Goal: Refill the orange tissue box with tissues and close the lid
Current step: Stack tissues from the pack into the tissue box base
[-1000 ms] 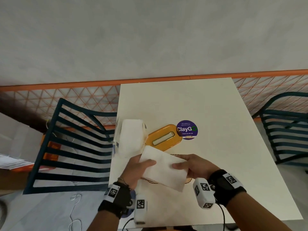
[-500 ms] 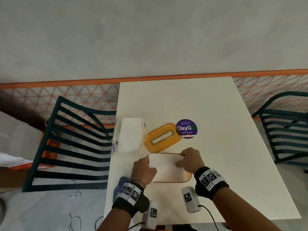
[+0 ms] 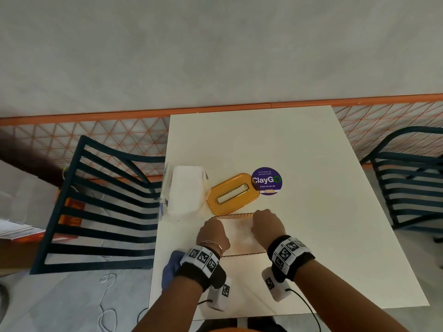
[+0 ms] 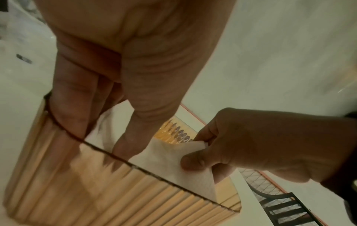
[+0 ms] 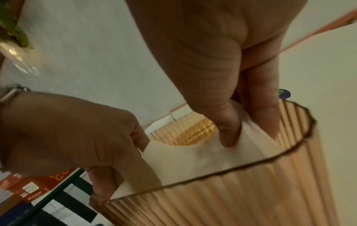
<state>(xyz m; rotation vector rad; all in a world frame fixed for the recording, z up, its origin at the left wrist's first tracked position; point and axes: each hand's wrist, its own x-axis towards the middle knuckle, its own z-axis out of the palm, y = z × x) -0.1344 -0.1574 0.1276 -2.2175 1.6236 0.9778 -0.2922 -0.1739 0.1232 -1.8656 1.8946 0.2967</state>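
While both hands (image 3: 239,232) cover the tissues (image 3: 238,232), box (image 3: 242,254) depth (blurred) stays unclear.

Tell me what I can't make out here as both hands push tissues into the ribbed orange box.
- Head view: the left hand and right hand cover both ends of the tissues; each hand's grip shows only in the wrist views.
- How full the orange box is: its ribbed wall blurs what lies below the rim.
- Small print on the purple sticker: too small.
- Blue thing at the table edge: half hidden by the left wrist.
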